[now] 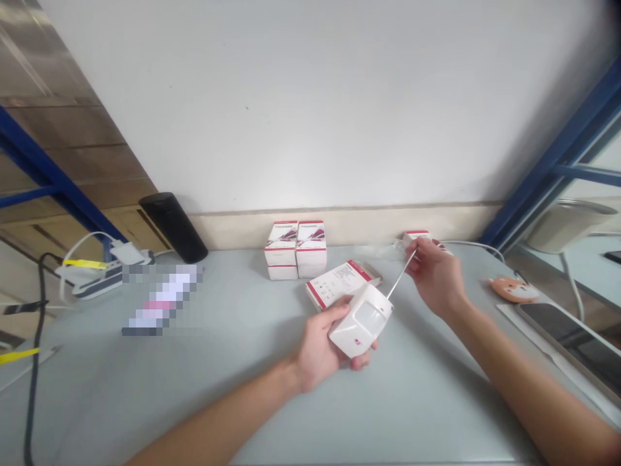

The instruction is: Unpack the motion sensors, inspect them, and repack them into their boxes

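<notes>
A white motion sensor with a curved lens window and a small red mark is tilted above the desk, held in my left hand, whose fingers wrap round it from below. From its top right corner a thin light metal rod, which looks like an antenna, runs up to my right hand. That hand is closed in a pinch on the rod's upper end. Just behind the sensor lies an open red and white carton, partly hidden by the sensor and my left hand.
Small red and white boxes are stacked by the wall. Another box and clear plastic lie behind my right hand. A black cylinder, power strip and cables stand left. An orange animal-shaped item and phone lie right.
</notes>
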A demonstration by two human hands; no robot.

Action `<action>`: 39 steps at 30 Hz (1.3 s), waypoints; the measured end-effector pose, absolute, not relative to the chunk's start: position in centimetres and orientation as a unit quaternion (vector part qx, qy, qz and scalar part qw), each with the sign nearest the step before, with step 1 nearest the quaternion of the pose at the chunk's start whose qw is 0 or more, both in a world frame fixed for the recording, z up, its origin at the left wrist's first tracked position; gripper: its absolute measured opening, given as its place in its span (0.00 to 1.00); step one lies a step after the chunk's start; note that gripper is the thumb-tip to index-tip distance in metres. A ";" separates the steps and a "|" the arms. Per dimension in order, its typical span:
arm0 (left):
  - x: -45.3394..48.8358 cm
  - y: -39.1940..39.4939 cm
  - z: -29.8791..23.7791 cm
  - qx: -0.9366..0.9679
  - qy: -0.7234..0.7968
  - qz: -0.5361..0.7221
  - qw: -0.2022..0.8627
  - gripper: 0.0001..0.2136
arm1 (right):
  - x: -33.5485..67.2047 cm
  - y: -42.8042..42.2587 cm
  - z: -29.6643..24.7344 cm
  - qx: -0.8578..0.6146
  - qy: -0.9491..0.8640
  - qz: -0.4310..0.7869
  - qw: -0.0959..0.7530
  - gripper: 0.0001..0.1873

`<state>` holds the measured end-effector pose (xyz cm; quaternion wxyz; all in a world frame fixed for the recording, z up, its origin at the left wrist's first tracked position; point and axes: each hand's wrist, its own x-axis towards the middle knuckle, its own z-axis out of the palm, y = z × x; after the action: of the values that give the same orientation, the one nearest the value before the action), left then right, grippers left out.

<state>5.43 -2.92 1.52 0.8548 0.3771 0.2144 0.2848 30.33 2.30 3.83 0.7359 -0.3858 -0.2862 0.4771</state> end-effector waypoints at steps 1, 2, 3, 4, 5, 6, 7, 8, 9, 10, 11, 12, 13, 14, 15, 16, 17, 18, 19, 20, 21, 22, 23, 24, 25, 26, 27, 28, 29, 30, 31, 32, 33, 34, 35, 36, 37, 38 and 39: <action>5.4 -2.9 1.5 0.374 0.220 0.285 0.855 0.21 | 29.6 2.1 3.6 -0.392 -0.299 0.476 0.729 0.12; 5.4 -2.9 1.5 0.371 0.225 0.289 0.853 0.21 | 28.9 1.9 3.4 -0.403 -0.313 0.475 0.717 0.13; 5.4 -2.9 1.5 0.367 0.232 0.297 0.851 0.20 | 28.3 1.6 3.1 -0.417 -0.328 0.476 0.702 0.13; 5.4 -2.9 1.5 0.363 0.237 0.308 0.847 0.20 | 27.7 1.4 2.8 -0.431 -0.345 0.479 0.682 0.13; 5.3 -3.0 1.7 0.359 0.240 0.319 0.844 0.20 | 27.1 1.1 2.5 -0.444 -0.362 0.487 0.659 0.14; 5.3 -3.0 1.8 0.355 0.240 0.331 0.841 0.20 | 26.6 0.8 2.3 -0.453 -0.379 0.495 0.637 0.15; 5.3 -3.0 2.1 0.352 0.238 0.341 0.838 0.20 | 26.1 0.5 2.0 -0.459 -0.401 0.502 0.614 0.15; 5.2 -3.1 2.4 0.350 0.235 0.351 0.836 0.20 | 25.6 0.2 1.8 -0.462 -0.425 0.504 0.593 0.16; 5.2 -3.1 2.7 0.349 0.231 0.359 0.835 0.20 | 25.2 0.0 1.7 -0.463 -0.450 0.503 0.575 0.16; 5.1 -3.1 3.0 0.348 0.227 0.365 0.833 0.21 | 24.9 -0.3 1.7 -0.463 -0.473 0.500 0.559 0.16; 5.0 -3.1 3.3 0.348 0.224 0.369 0.832 0.21 | 24.7 -0.5 1.8 -0.461 -0.492 0.496 0.547 0.17; 4.9 -3.1 3.5 0.349 0.221 0.372 0.831 0.22 | 24.5 -0.8 2.1 -0.460 -0.505 0.494 0.537 0.18; 4.8 -3.1 3.7 0.350 0.218 0.374 0.831 0.22 | 24.5 -0.9 2.4 -0.461 -0.515 0.490 0.531 0.18; 4.8 -3.0 3.8 0.351 0.214 0.375 0.831 0.23 | 24.5 -1.1 2.7 -0.463 -0.524 0.484 0.526 0.17; 4.7 -3.0 3.8 0.353 0.209 0.375 0.831 0.23 | 24.5 -1.3 3.1 -0.466 -0.534 0.478 0.519 0.17; 4.6 -3.0 3.8 0.356 0.204 0.375 0.831 0.23 | 24.5 -1.4 3.5 -0.470 -0.543 0.472 0.511 0.16; 4.5 -2.9 3.9 0.360 0.200 0.375 0.831 0.23 | 24.6 -1.5 3.9 -0.474 -0.552 0.467 0.503 0.16; 4.5 -2.9 3.9 0.363 0.195 0.376 0.830 0.23 | 24.6 -1.7 4.1 -0.477 -0.561 0.464 0.493 0.16; 4.5 -2.9 3.9 0.365 0.192 0.376 0.830 0.24 | 24.6 -1.8 4.3 -0.478 -0.572 0.460 0.483 0.17; 4.4 -3.0 4.1 0.366 0.191 0.376 0.830 0.24 | 24.7 -1.8 4.4 -0.479 -0.585 0.454 0.472 0.18; 4.4 -3.0 4.2 0.364 0.192 0.378 0.829 0.24 | 24.7 -1.8 4.4 -0.480 -0.601 0.441 0.463 0.20; 4.4 -3.0 4.4 0.360 0.195 0.380 0.830 0.23 | 24.8 -1.7 4.3 -0.480 -0.624 0.416 0.456 0.21; 4.4 -3.0 4.6 0.354 0.199 0.383 0.829 0.23 | 25.0 -1.6 4.1 -0.481 -0.654 0.375 0.447 0.22; 4.4 -2.9 4.9 0.349 0.205 0.388 0.828 0.22 | 25.3 -1.4 3.8 -0.485 -0.689 0.317 0.435 0.23; 4.4 -2.9 5.1 0.344 0.212 0.393 0.826 0.21 | 25.7 -1.1 3.5 -0.492 -0.723 0.244 0.420 0.24; 4.4 -2.8 5.3 0.339 0.218 0.398 0.824 0.21 | 26.2 -0.7 3.1 -0.504 -0.747 0.165 0.401 0.25; 4.3 -2.6 5.4 0.336 0.223 0.403 0.822 0.21 | 26.7 -0.2 2.7 -0.520 -0.759 0.089 0.382 0.26; 4.3 -2.5 5.5 0.333 0.227 0.405 0.821 0.21 | 27.3 0.3 2.2 -0.543 -0.754 0.027 0.368 0.27; 4.2 -2.4 5.5 0.330 0.229 0.405 0.821 0.21 | 28.0 0.9 1.8 -0.570 -0.740 -0.018 0.356 0.27; 4.2 -2.3 5.5 0.327 0.230 0.403 0.823 0.21 | 28.6 1.5 1.3 -0.592 -0.726 -0.057 0.346 0.27; 4.2 -2.2 5.4 0.324 0.228 0.399 0.827 0.21 | 29.3 2.1 0.9 -0.607 -0.717 -0.089 0.331 0.25; 4.2 -2.2 5.3 0.324 0.226 0.395 0.829 0.21 | 30.0 2.6 0.4 -0.614 -0.715 -0.115 0.314 0.24; 4.2 -2.2 5.2 0.325 0.222 0.391 0.832 0.20 | 30.6 3.1 -0.1 -0.617 -0.716 -0.131 0.299 0.22; 4.2 -2.3 5.1 0.327 0.218 0.385 0.835 0.20 | 31.2 3.6 -0.5 -0.619 -0.718 -0.138 0.287 0.22; 4.3 -2.3 4.9 0.331 0.214 0.378 0.838 0.20 | 31.8 4.0 -1.0 -0.623 -0.719 -0.138 0.277 0.23; 4.3 -2.3 4.8 0.334 0.209 0.371 0.841 0.20 | 32.3 4.4 -1.4 -0.626 -0.719 -0.137 0.269 0.26; 4.3 -2.3 4.7 0.338 0.204 0.364 0.844 0.21 | 32.7 4.7 -1.8 -0.631 -0.717 -0.136 0.264 0.29; 4.3 -2.3 4.6 0.340 0.201 0.359 0.846 0.21 | 33.1 4.9 -2.2 -0.636 -0.713 -0.137 0.260 0.32; 4.3 -2.2 4.5 0.343 0.198 0.355 0.847 0.21 | 33.3 5.1 -2.6 -0.642 -0.709 -0.140 0.257 0.34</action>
<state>4.34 -2.25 4.53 0.8466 0.3429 0.1983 0.3554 33.31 5.13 -2.55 0.2567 -0.6422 -0.7087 -0.1397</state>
